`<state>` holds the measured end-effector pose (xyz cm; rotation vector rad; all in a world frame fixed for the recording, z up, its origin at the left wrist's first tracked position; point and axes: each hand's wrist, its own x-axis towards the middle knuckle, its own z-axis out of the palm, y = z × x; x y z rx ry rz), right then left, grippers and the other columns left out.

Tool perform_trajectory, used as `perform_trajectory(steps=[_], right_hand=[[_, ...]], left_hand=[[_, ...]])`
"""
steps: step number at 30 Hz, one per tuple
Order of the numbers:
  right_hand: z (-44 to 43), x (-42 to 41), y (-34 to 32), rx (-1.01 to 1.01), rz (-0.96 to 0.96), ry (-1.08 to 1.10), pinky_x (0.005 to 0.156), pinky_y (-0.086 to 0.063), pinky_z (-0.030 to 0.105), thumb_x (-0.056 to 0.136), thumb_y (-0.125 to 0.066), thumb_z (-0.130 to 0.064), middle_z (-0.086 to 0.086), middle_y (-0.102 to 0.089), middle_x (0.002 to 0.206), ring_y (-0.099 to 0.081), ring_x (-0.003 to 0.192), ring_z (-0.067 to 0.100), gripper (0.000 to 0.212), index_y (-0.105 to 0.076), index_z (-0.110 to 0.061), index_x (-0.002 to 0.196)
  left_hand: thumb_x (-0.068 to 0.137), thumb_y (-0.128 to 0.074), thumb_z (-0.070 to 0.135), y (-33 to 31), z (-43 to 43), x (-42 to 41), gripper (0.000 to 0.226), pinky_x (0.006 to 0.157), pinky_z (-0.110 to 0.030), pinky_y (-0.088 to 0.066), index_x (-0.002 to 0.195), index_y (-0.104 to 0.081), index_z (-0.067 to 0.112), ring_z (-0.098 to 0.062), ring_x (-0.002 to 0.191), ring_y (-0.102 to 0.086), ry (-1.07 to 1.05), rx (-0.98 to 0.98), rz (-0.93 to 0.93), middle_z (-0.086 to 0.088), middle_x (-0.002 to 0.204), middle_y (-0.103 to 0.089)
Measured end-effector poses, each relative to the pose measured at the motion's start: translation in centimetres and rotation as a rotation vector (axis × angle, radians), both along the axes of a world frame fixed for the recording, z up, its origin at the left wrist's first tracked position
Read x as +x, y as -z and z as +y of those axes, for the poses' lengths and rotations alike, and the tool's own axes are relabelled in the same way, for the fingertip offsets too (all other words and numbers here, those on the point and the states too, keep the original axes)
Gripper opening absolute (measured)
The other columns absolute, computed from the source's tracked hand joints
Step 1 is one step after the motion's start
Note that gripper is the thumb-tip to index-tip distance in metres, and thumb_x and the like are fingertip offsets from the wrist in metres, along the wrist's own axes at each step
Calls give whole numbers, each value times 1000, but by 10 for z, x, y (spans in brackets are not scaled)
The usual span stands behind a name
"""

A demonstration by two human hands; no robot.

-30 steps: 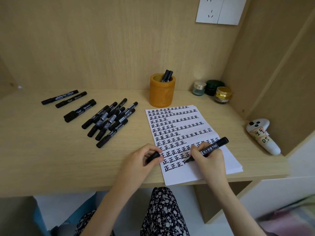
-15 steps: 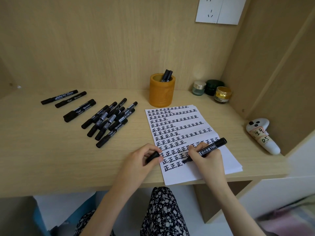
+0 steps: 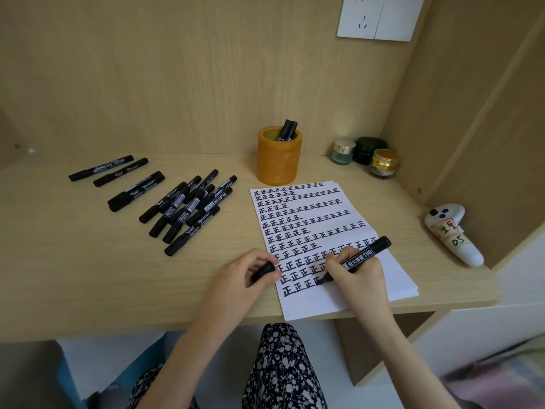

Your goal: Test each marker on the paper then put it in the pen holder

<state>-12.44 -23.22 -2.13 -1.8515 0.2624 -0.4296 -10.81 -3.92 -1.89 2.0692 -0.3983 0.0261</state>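
You're sitting at a pale wooden alcove whose tabletop (image 3: pixel 88 261) runs wall to wall beneath a white wall socket (image 3: pixel 377 16).

Your right grip (image 3: pixel 358 276) is curled round an uncapped black marker (image 3: pixel 361 255) in a writing hold. Its tip is down on the paper (image 3: pixel 324 302) at the end of the lowest row of characters, so this one looks to be mid-test. Your left grip (image 3: pixel 239 276) has its fingers curled round the cap (image 3: pixel 263 272) and rests at the sheet's left edge.

The paper carries rows of one bold character from its far edge nearly to the near one, with a bare strip left at the bottom. Just beyond the far edge stands the orange pen holder (image 3: pixel 278 163), and only two markers (image 3: pixel 287 129) show above its rim.

On your left, well apart from the holder, the loose markers (image 3: pixel 188 208) lie capped on the tabletop — a tight cluster, with a few more further left.

Going by that, you're early in the job: two are stowed, one is under test, and the large pile is waiting. The rows far outnumber the stowed markers, so don't use the sheet as a tally.

For the marker in hand, what's left is to finish the stroke, cap it and drop it in the holder.

The small jars (image 3: pixel 365 154) and the white controller (image 3: pixel 451 231) on the right play no part — leave them.
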Motion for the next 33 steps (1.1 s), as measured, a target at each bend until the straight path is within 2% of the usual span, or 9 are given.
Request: perform_trajectory(steps=[6, 11, 16, 20, 23, 25, 28, 30, 33], right_hand=[[-3, 0, 0, -15, -18, 19, 46, -30, 16, 81, -63, -1, -2, -51, 49, -41, 52, 9, 34, -46, -11, 53], [-5, 0, 0, -46, -27, 25, 44, -25, 15, 82, -61, -2, -13, -39, 40, -30, 45, 5, 35, -42, -13, 54], [-6, 1, 2, -43, -29, 23, 45, -27, 15, 82, -61, -3, -13, -41, 41, -32, 46, 5, 32, -45, -10, 56], [-9, 1, -5, 75, -16, 18, 48, -31, 14, 87, -65, -11, -13, -51, 40, -39, 42, 2, 33, -54, -7, 56], [-12, 0, -15, 182, -18, -31, 48, -32, 17, 85, -69, -27, -9, -43, 41, -37, 41, 6, 36, -52, -12, 57], [-11, 0, -20, 261, -11, -74, 45, -31, 15, 85, -66, -33, -3, -42, 44, -37, 42, 10, 34, -57, -8, 63], [-4, 4, -26, 409, -16, -131, 42, -28, 18, 89, -62, -30, -6, -39, 42, -37, 40, 11, 29, -61, -6, 72], [4, 6, -30, 423, -28, -167, 41, -28, 18, 88, -64, -24, -6, -40, 43, -37, 40, 11, 26, -54, -15, 66], [16, 9, -35, 395, -58, -183, 39, -29, 16, 86, -68, -19, -3, -40, 42, -34, 38, 11, 40, -46, -23, 53]], left_hand=[[82, -67, 25, 1, 0, 1, 14, 55, 0, -34, 96, -65, 25, 19, 57, -47, -1, -5, 7, 17, 87, -64], [82, -68, 26, 1, 0, 2, 13, 55, 0, -34, 95, -65, 26, 19, 56, -47, 4, -3, 10, 18, 86, -63], [82, -68, 26, -1, 0, 1, 14, 54, 0, -35, 96, -65, 25, 20, 55, -47, 3, -1, 16, 20, 83, -61], [82, -68, 26, 0, 0, 0, 13, 55, -1, -35, 95, -66, 27, 18, 58, -48, 4, -14, 22, 18, 87, -64], [80, -70, 22, -1, 1, 1, 15, 56, -2, -36, 94, -68, 29, 16, 61, -50, 7, -47, 34, 18, 87, -66], [79, -71, 23, -1, 1, 2, 18, 60, -5, -38, 93, -69, 34, 13, 67, -53, 0, -68, 36, 19, 89, -67], [76, -73, 27, -1, 2, 3, 24, 68, -11, -44, 94, -68, 42, 6, 81, -58, -15, -114, 49, 20, 95, -68], [73, -75, 28, -2, 2, 3, 29, 74, -17, -48, 96, -66, 42, 0, 86, -61, -38, -142, 66, 16, 96, -68], [68, -79, 26, -4, 1, 3, 31, 74, -17, -48, 93, -60, 31, 1, 83, -62, -84, -199, 90, 12, 89, -69]])
